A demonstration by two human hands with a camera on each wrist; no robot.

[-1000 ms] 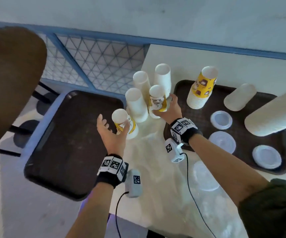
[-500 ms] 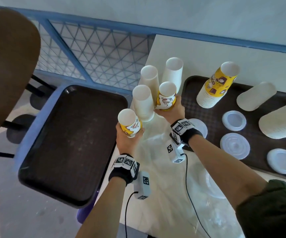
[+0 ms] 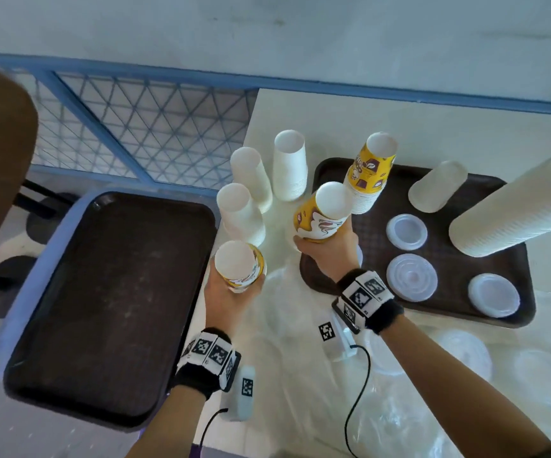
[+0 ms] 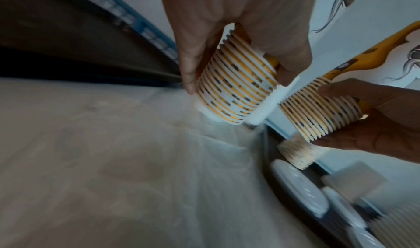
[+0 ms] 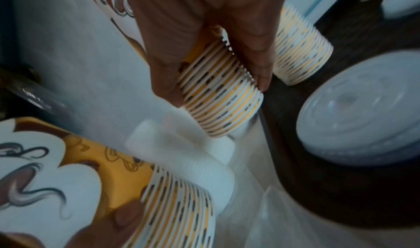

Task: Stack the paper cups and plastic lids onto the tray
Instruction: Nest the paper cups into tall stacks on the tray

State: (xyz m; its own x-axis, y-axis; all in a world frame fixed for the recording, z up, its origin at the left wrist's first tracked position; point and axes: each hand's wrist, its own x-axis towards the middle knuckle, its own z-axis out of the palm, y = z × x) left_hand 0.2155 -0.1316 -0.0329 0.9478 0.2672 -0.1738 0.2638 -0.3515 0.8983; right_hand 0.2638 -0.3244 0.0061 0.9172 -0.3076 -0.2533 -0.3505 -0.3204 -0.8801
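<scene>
The printed cups (image 3: 320, 219) and plain cups (image 3: 289, 166) look like matt paper with ridged stacked rims, while the lids (image 3: 411, 276) are smooth translucent plastic. The left tray (image 3: 102, 292) is dark, scuffed matt plastic, the right tray (image 3: 376, 226) finely textured. Thin glossy plastic film (image 3: 300, 358) lies crinkled on the smooth pale desk (image 3: 432, 127).

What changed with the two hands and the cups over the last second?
The left hand, open beside its yellow printed cup stack a second ago, now holds it lifted. The right hand kept its grip on the other printed stack and carried it toward the tray of lids. The plain white cup stacks stayed put.
</scene>
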